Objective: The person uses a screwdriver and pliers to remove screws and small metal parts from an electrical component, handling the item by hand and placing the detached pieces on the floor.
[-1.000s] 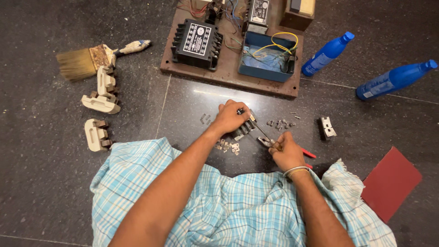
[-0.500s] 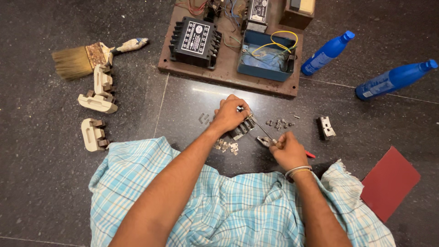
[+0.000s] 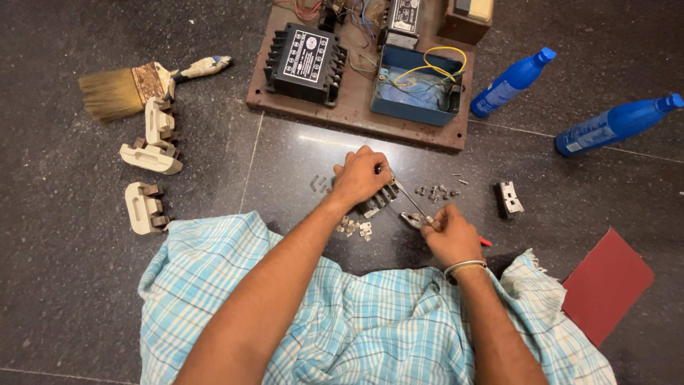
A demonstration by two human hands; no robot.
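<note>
Under the left hand [image 3: 360, 177], pressed to the dark stone floor [image 3: 85, 285], sits a small grey switch part [image 3: 381, 198] — the fingers are curled over its top, holding it down, so only its near edge shows. Just to the right of it, the right hand [image 3: 449, 235] is closed in a pinch on the handle end of a slim screwdriver [image 3: 410, 202], with a bit of red grip showing beside the wrist. The tool's long axis runs on a slant from the right hand up and leftward to the part, its tip meeting the part at the left hand's fingertips; whether it is seated in a screw cannot be made out. So the part lies ahead and left of the right hand, directly beneath the left, which is the nearer.

Loose small screws and clips [image 3: 436, 192] lie scattered just beyond the right hand, more metal pieces [image 3: 356, 227] near the left wrist. Further right rests a small white-and-black terminal block [image 3: 508, 198]. Well beyond both hands stands a wooden board with a black contactor [image 3: 305, 64] and an open blue box [image 3: 417, 93]. Far left of the left arm — a paintbrush [image 3: 135, 84] and cream ceramic fuse carriers [image 3: 146, 207].
</note>
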